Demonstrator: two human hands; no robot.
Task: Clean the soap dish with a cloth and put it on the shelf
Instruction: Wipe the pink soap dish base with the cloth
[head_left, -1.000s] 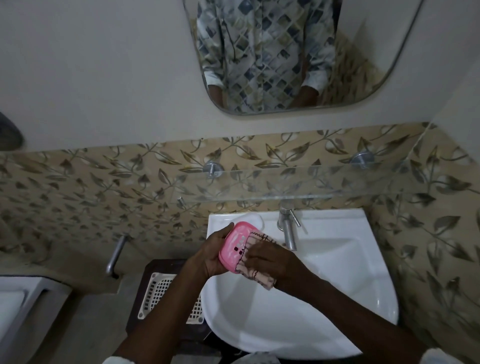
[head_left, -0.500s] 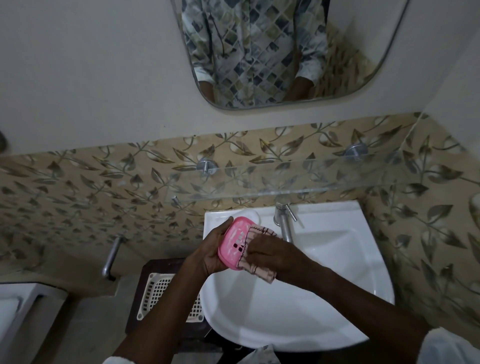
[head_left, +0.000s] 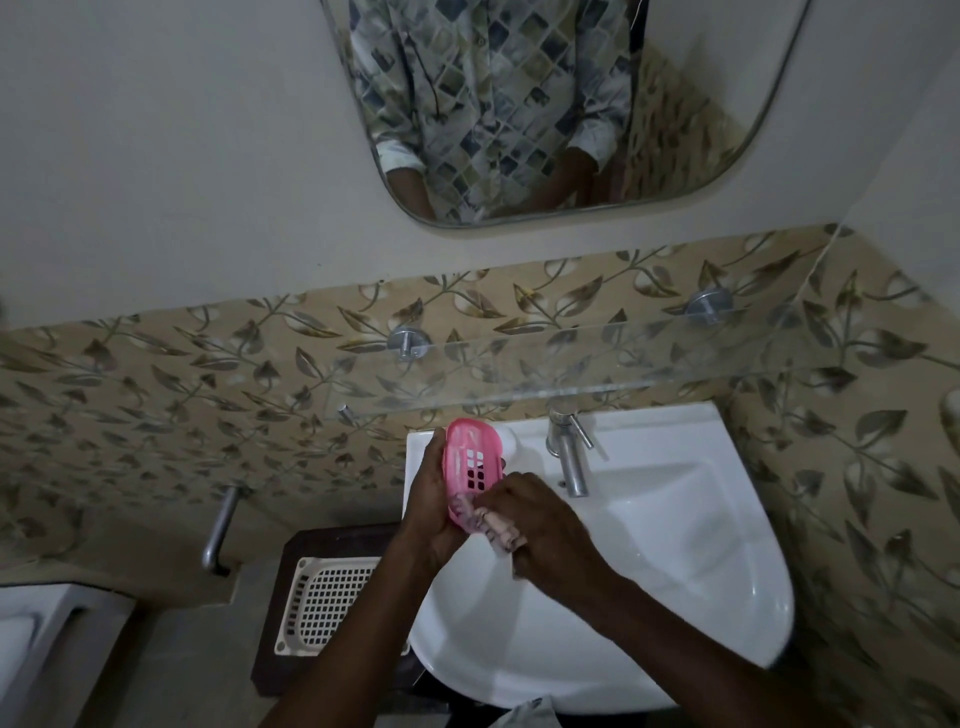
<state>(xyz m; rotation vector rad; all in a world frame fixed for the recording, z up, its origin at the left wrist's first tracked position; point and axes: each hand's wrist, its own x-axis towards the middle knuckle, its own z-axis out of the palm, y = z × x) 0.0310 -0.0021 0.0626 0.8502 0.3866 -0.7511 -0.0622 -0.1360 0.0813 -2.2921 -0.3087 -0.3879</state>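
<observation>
Over the white sink (head_left: 675, 597), the left hand (head_left: 434, 512) grips a pink slotted soap dish (head_left: 470, 467), held upright on its end. The right hand (head_left: 545, 535) pinches a bunched patterned cloth (head_left: 501, 535) against the dish's lower end. A glass shelf (head_left: 597, 364) spans the leaf-patterned tiles (head_left: 156, 395) above the tap (head_left: 569, 452).

A white sink (head_left: 675, 582) with steel tap (head_left: 570, 467) sits below a mirror (head_left: 717, 104).

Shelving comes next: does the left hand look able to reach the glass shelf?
Probably yes: the left hand holds the pink plastic soap dish just below the clear glass shelf, nothing between.
</observation>
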